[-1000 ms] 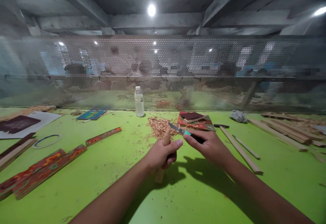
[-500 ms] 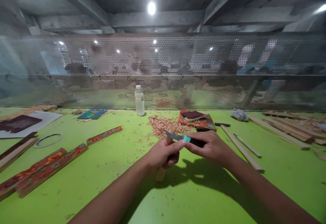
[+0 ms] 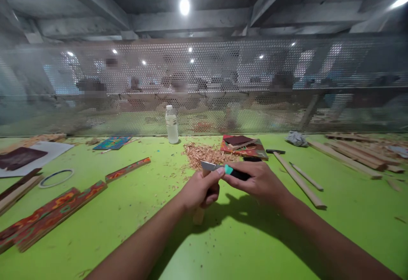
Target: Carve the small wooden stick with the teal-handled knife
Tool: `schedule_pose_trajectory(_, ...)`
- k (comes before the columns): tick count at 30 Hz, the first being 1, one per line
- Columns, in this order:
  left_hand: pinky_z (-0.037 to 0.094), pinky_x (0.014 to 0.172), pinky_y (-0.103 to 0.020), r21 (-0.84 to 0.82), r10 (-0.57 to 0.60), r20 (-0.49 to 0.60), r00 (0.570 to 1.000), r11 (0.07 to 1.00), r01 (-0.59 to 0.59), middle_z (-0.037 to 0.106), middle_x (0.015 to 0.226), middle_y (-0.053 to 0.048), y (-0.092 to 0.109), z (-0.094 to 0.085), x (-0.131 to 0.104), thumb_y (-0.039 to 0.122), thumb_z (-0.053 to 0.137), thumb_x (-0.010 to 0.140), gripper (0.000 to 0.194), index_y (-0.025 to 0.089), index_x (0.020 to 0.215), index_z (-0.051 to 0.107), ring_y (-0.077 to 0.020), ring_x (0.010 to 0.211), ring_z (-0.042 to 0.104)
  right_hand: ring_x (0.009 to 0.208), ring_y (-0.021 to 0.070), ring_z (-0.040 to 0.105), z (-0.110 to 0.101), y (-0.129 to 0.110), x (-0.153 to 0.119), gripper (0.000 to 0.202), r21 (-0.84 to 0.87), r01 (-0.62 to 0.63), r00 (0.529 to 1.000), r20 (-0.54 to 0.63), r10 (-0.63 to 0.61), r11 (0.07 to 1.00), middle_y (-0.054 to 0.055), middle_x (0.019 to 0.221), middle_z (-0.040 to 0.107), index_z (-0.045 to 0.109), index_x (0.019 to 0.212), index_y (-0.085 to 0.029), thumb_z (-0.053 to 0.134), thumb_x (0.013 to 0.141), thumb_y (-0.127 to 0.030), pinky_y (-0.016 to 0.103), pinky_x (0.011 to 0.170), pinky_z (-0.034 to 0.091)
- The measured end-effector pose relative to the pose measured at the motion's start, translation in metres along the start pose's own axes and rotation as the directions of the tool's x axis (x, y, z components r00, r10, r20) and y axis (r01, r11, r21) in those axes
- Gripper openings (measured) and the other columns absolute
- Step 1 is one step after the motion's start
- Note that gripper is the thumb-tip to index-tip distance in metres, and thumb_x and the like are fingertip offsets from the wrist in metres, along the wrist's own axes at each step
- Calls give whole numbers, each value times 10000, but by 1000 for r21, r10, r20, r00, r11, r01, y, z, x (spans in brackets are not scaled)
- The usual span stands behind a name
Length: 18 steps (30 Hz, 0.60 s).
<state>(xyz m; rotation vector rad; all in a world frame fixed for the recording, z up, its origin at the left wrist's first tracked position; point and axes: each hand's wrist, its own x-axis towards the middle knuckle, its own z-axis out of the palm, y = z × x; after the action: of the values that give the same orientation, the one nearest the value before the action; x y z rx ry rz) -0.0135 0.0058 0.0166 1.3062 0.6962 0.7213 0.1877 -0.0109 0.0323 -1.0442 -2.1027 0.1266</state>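
Note:
My left hand (image 3: 200,190) is closed around a short wooden stick (image 3: 198,217), whose lower end pokes out below the fist. In my right hand (image 3: 259,181) is a utility knife (image 3: 239,174) with a black and turquoise handle. Its blade (image 3: 208,165) points left and lies across the top end of the stick. My left thumb presses near the knife's turquoise front. Just beyond both hands is a heap of wood shavings (image 3: 204,154) on the green table (image 3: 127,229).
A clear bottle (image 3: 172,127) stands behind the shavings. To the right lie a hammer (image 3: 299,180), a thin stick (image 3: 306,176) and wood strips (image 3: 357,156). Painted boards (image 3: 60,216) and a tape ring (image 3: 56,178) are on the left. A perforated screen (image 3: 204,72) closes off the back.
The view has shifted slightly, so everything sits a little further left. The knife blade has moved slightly over the stick's top; both hands keep their holds.

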Motion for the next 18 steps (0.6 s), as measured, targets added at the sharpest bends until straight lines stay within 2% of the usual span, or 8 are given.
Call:
schedule_pose_trajectory(5,158,328,-220,0,-38,-48,998,999,38,349,371,85,-3,0,1,786,555,871,643,246,572,372,-59,316,213,664,199,650,4,1,-2,359,13,-145,981,-132,145,989,35,795,759,781,984,-213,612,976,-530,312,613,476)
schedule_pose_trajectory(10,156,331,-226,-9,-26,-64,998,1000,25,386,410,65,-6,1,2,753,610,863,637,227,560,418,-53,324,248,857,270,722,2,11,-3,421,47,-216,961,-165,221,975,79,946,802,780,1005,-210,628,944,-598,381,782,535)
schedule_pose_trajectory(13,167,341,-213,-44,21,-81,996,999,-25,479,565,54,-7,4,2,757,562,890,574,215,711,494,-45,356,269,884,275,723,4,15,-3,438,66,-237,959,-140,245,969,82,968,802,770,1008,-212,606,950,-614,382,791,535)
schedule_pose_trajectory(16,174,355,-202,-82,73,-100,992,993,-82,556,776,28,-8,8,0,711,476,957,494,228,855,495,-38,397,284,793,244,694,7,16,-3,436,80,-252,960,-106,259,964,60,891,780,763,975,-210,579,969,-605,339,699,510)
schedule_pose_trajectory(18,177,363,-199,-89,107,-105,989,989,-116,562,839,22,-8,10,-1,641,475,990,421,231,893,494,-35,413,295,739,223,659,7,15,-3,437,87,-260,959,-91,268,962,45,837,754,760,955,-208,572,973,-602,321,659,483)
